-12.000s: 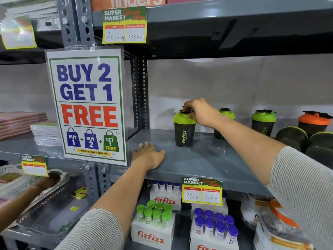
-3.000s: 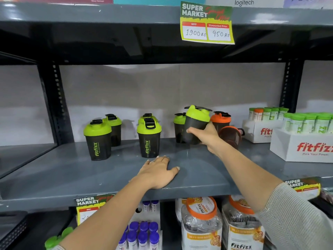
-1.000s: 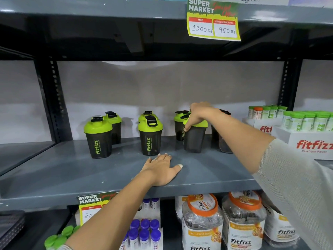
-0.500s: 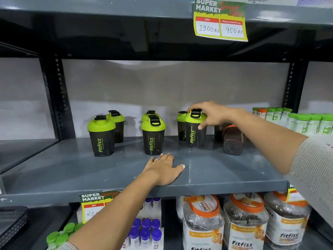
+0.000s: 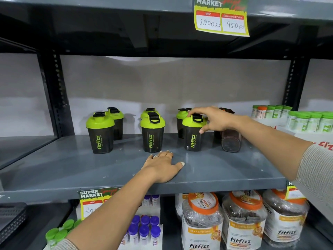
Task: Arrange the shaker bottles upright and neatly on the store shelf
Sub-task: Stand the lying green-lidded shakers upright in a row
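Observation:
Several black shaker bottles with green lids stand upright in pairs on the grey shelf [image 5: 225,170]: a left pair [image 5: 100,134], a middle pair [image 5: 152,134] and a right pair. My right hand [image 5: 216,120] reaches over the front bottle of the right pair [image 5: 192,138], index finger on its lid and thumb at the lid's right side, holding it loosely. Its partner [image 5: 180,121] stands just behind. An orange-lidded shaker [image 5: 231,142] lies on its side to the right, base toward me; another behind it is mostly hidden by my hand. My left hand [image 5: 162,167] lies flat on the shelf.
White Fitfizz boxes of green-capped tubes [image 5: 306,121] fill the shelf's right end. A price tag [image 5: 221,18] hangs from the shelf above. Below are orange-lidded jars [image 5: 201,224] and purple-capped tubes [image 5: 144,230]. A black upright post [image 5: 55,94] bounds the left.
The green-lidded bottle went from carried and tilted to standing upright in front of its partner. My right hand's fingers have loosened on its lid. My left hand has stayed flat on the shelf.

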{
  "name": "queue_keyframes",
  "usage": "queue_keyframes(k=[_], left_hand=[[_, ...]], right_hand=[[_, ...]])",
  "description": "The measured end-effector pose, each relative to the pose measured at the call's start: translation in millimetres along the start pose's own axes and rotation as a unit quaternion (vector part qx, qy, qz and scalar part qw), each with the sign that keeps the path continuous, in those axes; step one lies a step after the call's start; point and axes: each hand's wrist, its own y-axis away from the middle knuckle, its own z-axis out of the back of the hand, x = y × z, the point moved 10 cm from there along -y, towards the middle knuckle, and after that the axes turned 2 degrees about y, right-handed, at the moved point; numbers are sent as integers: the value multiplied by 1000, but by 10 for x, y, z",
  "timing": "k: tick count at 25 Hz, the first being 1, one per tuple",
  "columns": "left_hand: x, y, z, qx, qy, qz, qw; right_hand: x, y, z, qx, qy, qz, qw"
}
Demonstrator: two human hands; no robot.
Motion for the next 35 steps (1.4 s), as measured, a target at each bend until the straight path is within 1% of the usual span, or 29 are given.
queue_keyframes(k=[5, 10, 19, 22, 24, 26, 28, 30, 31, 33, 35], left_hand=[[3, 7, -4, 1, -3, 2, 1000], [10, 4, -2, 0, 0, 7, 1000], [19, -12, -8, -2, 1, 6, 1000], [-7, -1, 6, -6, 7, 0, 1000], [-20, 19, 31, -18, 25, 0, 1000], [-25, 60, 116, -70, 33, -2, 997], [-112, 139, 261, -148, -32, -26, 988], [-313, 200, 370, -196, -105, -73, 972], [-443, 203, 397, -203, -114, -101, 967], [-720, 159, 406, -200, -86, -146, 965], [-981, 47, 334, -174, -45, -153, 972]], right_hand=[[52, 13, -32, -4, 30, 13, 999], [78, 16, -89, 9, -3, 0, 1000], [47, 31, -102, 13, -13, -22, 1000], [89, 81, -84, 19, -18, -16, 1000], [83, 153, 19, 8, -30, -23, 999], [-9, 243, 185, -8, -47, -37, 998], [-188, 359, 364, -40, -54, -61, 996], [-478, 471, 479, -71, -35, -106, 991], [-669, 508, 481, -77, -25, -140, 987], [-1016, 583, 404, -75, -24, -219, 972], [-1238, 650, 288, -82, -41, -287, 954]])
